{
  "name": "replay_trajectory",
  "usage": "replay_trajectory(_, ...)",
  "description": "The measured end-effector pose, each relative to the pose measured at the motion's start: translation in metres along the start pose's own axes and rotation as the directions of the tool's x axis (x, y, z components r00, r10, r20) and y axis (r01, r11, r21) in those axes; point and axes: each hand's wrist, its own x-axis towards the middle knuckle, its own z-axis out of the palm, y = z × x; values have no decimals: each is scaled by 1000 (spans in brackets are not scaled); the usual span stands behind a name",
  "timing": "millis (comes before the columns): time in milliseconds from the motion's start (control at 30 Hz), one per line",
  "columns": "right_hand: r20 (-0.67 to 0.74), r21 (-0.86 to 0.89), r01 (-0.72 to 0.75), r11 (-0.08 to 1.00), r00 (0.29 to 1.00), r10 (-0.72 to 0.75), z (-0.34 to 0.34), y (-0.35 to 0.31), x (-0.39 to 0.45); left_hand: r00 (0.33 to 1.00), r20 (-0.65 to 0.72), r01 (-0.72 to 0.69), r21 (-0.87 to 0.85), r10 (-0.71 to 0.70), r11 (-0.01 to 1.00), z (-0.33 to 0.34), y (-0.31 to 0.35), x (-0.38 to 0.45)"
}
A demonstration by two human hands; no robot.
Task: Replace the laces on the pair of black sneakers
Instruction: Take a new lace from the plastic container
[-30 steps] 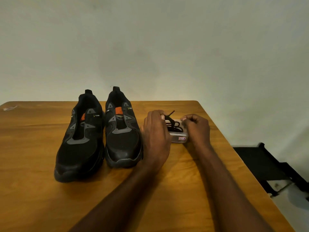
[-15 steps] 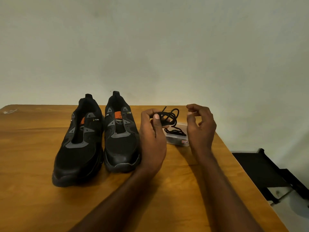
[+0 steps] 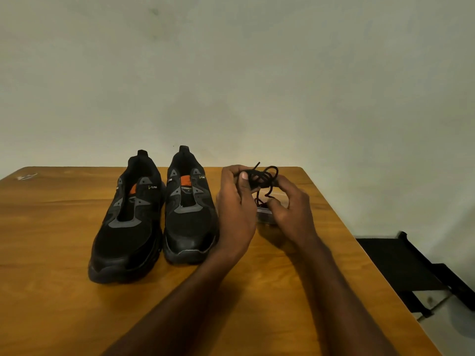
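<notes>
Two black sneakers stand side by side on the wooden table (image 3: 64, 291), toes toward me, with no laces in their eyelets: the left sneaker (image 3: 128, 222) and the right sneaker (image 3: 189, 209). Just right of them my left hand (image 3: 235, 214) pinches a tangled bundle of black laces (image 3: 261, 177) lifted above a small clear plastic box (image 3: 264, 214). My right hand (image 3: 290, 209) curls round the lower part of the laces, its fingers over the box. Most of the box is hidden behind my hands.
The table's right edge runs diagonally close to my right arm. Beyond it, lower right, is a black chair or stand (image 3: 401, 265) on a pale floor. A small pale scrap (image 3: 27, 176) lies at the table's far left corner. A plain wall is behind.
My left hand has lifted the lace bundle out of the box. My right hand has come back in from the side and taken hold of the laces beneath it.
</notes>
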Motion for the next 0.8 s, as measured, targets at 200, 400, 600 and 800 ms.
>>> replay_trajectory(200, -47, -84, -8, 996, 999, 4, 3, -3, -1, 994, -19, 99, -173, -103, 980, -1, 5, 0)
replay_trajectory(400, -327, 169, 14, 985, 944, 43, -15, -15, 0, 988, -133, 40, -236, -73, 971, -13, 24, 16)
replay_trajectory(600, -351, 541, 73, 838, 925, 146, -18, -34, 0, 930, -367, -105, -275, -3, 956, -47, 47, 53)
replay_trajectory(800, 304, 770, -262, 582, 952, 27, -28, -42, -2, 952, -305, -17, 46, 30, 999, -77, 23, 65)
